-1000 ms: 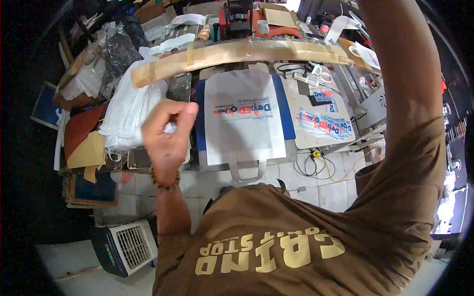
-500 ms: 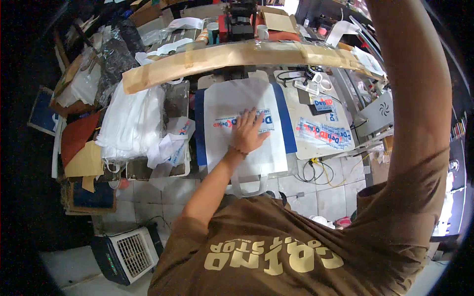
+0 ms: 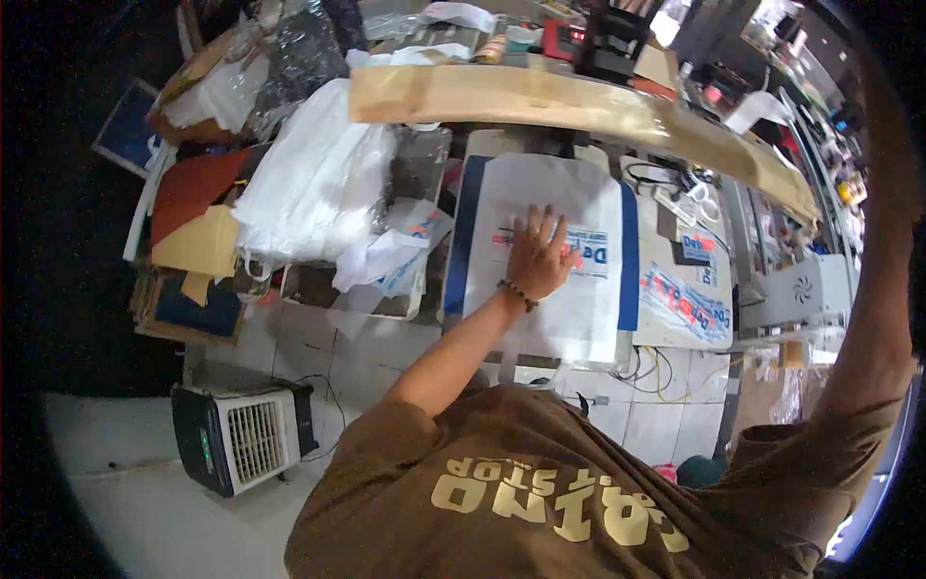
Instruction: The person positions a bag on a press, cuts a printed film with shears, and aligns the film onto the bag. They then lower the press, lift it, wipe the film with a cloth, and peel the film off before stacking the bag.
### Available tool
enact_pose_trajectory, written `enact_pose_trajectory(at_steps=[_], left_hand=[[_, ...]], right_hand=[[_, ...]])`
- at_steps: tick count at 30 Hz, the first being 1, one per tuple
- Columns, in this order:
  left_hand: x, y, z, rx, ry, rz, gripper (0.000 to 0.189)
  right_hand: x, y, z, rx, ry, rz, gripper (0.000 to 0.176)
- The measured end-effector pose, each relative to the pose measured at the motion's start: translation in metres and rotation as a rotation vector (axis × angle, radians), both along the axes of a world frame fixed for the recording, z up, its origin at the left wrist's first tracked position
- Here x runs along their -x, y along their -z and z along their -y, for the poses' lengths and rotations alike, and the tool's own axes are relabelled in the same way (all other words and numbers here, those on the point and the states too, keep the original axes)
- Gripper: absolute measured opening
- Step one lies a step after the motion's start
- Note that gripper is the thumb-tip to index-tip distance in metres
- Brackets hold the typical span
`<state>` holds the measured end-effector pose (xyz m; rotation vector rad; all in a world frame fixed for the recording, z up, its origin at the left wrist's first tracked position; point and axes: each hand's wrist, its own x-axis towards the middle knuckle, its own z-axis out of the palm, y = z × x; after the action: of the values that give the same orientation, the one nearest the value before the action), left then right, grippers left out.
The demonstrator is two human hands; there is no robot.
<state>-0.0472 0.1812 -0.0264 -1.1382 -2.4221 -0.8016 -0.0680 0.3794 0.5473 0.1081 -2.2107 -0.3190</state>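
My left hand point(image 3: 542, 259) lies flat, fingers spread, on a white bag point(image 3: 521, 323) with blue and red print. It covers part of the lettering. Under the bag is a dark blue board point(image 3: 629, 261), showing at both sides. My right arm point(image 3: 868, 232) reaches up along the right edge of the view, and its hand is out of sight. A long strip wrapped in brown paper point(image 3: 569, 108) spans the area just beyond the bag.
Stacked white bags in plastic point(image 3: 313, 183) lie to the left. On the right are a board with printed film point(image 3: 690, 304), white scissors point(image 3: 704, 201) and a grey box with a fan point(image 3: 801, 291). An air cooler point(image 3: 246, 439) stands on the floor.
The view has turned, so the bag and worktable appear farther right. My left hand remains flat on the bag, with its fingers slightly shifted over the print. My right arm appears nearer the right edge.
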Motion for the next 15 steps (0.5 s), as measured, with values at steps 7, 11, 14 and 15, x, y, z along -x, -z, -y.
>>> enact_pose_trajectory(at_steps=[7,11,14,15], left_hand=[[0.025,0.047,0.038,0.031,-0.118,-0.064,0.075],[0.043,0.010,0.075,-0.052,-0.109,-0.053,0.059],[0.074,-0.016,0.147,0.047,-0.274,0.142,0.040],[0.106,0.038,0.182,-0.016,-0.244,-0.045,0.046]], right_hand=[[-0.016,0.026,-0.003,0.050,-0.018,-0.003,0.064],[-0.024,0.036,0.001,0.087,-0.041,-0.007,0.064],[-0.040,0.039,0.011,0.125,-0.089,-0.025,0.064],[-0.049,0.041,0.018,0.151,-0.121,-0.037,0.064]])
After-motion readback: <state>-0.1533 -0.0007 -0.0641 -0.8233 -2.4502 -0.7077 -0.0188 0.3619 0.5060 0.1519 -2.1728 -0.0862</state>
